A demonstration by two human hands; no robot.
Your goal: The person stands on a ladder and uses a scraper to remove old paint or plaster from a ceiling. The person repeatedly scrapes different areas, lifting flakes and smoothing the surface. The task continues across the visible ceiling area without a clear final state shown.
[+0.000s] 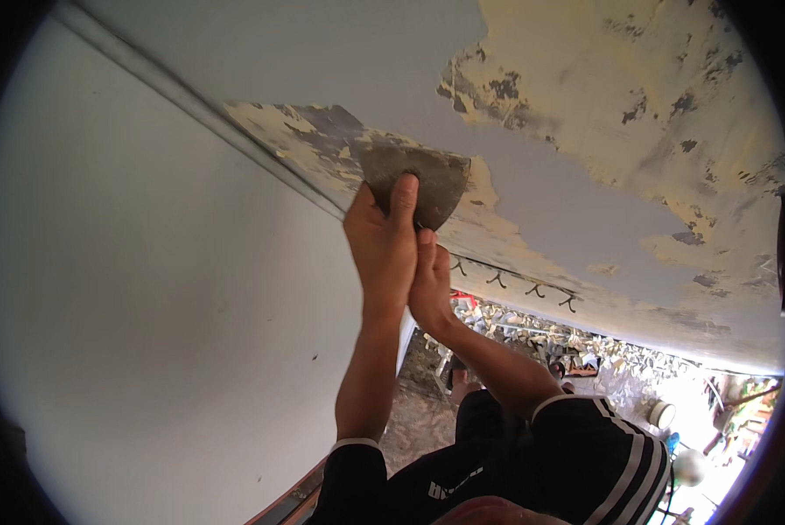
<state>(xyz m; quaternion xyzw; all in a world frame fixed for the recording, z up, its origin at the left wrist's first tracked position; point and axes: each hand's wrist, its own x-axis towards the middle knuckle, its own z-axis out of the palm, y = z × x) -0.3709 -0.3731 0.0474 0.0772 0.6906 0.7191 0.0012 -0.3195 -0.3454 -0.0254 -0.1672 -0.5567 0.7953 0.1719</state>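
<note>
A wide, dark metal scraper (441, 179) lies with its broad edge against the patchy wall (576, 188). My left hand (382, 249) is closed on it, with the thumb pressed flat on the blade. Just below, my right hand (429, 284) is closed around the handle end, which the fingers mostly hide. Next to the blade, a ragged patch of yellowish, flaking coating (292, 131) meets smooth grey surface. More yellow and dark flecked coating spreads over the right part of the wall.
A plain white wall (174, 280) meets the scraped one along a dark corner line (209, 109). Below my hands runs a rail of dark hooks (537, 290). Pale paint chips (532, 328) litter the floor, where a white bucket (662, 414) stands at the right.
</note>
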